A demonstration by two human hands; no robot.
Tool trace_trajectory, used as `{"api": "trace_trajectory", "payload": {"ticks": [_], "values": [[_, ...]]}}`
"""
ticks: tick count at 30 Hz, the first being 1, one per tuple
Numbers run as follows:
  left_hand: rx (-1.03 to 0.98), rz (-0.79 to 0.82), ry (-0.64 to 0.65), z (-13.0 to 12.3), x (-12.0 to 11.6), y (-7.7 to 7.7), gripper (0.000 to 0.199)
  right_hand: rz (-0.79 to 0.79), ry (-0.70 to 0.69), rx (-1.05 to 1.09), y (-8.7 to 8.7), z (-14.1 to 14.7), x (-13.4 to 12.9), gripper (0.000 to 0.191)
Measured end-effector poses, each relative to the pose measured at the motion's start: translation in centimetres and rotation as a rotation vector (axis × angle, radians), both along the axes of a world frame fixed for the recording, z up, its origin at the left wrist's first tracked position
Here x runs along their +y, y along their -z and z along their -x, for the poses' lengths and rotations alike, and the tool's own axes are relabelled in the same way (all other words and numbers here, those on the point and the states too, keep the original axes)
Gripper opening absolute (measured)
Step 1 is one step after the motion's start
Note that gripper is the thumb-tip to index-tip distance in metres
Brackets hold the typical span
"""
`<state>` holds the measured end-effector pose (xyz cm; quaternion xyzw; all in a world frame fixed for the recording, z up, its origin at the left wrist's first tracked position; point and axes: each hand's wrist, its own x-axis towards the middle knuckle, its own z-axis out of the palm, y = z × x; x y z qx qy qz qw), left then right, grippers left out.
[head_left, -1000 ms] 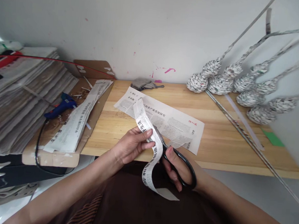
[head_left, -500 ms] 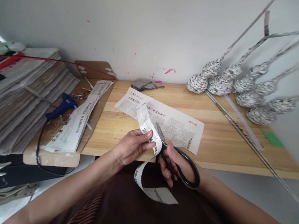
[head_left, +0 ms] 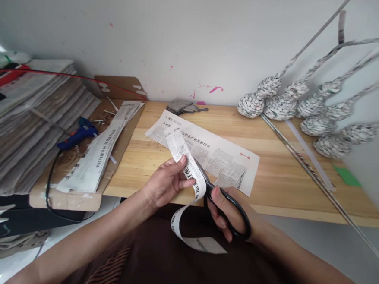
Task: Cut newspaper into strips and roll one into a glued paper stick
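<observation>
Between the thumb and fingers of my left hand (head_left: 167,179) is a long newspaper strip (head_left: 199,188). Its upper end stands over the table, and its lower end curls down over my dark brown clothing. My right hand (head_left: 223,209) is closed round the black handles of a pair of scissors (head_left: 244,213). The scissor blades point up and left, lying along the right edge of the strip. Part of the blades is hidden behind the paper. Beyond both hands a printed newspaper sheet (head_left: 228,149) lies flat on the wooden table (head_left: 125,172).
At the left a tall newspaper stack (head_left: 31,126) stands beside a blue glue gun (head_left: 79,134) and cut newspaper strips (head_left: 101,153) on cardboard (head_left: 65,200). A grey cloth (head_left: 183,107) lies by the wall. Several woven paper gourds (head_left: 281,107), thin rods (head_left: 304,167) and a green piece (head_left: 347,175) sit at right.
My left hand and the strip's upper end have shifted slightly left and up. The scissors have closed somewhat, and my right-hand fingers have moved a little to the right.
</observation>
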<state>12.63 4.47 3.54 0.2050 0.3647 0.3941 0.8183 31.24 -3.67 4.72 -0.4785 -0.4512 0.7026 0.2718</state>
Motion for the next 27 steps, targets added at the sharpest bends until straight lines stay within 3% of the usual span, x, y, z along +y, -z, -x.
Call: {"api": "trace_trajectory", "payload": {"ticks": [11,20,23,27], "values": [[0.053,0.047,0.052,-0.4,-0.5,-0.4,0.007,0.016,-0.042,0.114,1.6,0.1,0.1,0.071],[0.047,0.057,-0.017,-0.5,-0.1,-0.2,0.008,-0.012,0.016,-0.014,0.2,0.5,-0.1,0.067],[0.011,0.026,-0.044,-0.4,0.0,-0.3,0.006,0.014,0.006,0.023,0.4,0.4,-0.1,0.067],[0.029,0.036,0.054,-0.4,-0.3,-0.2,0.010,0.039,-0.030,0.105,1.4,0.3,0.0,0.071]]}}
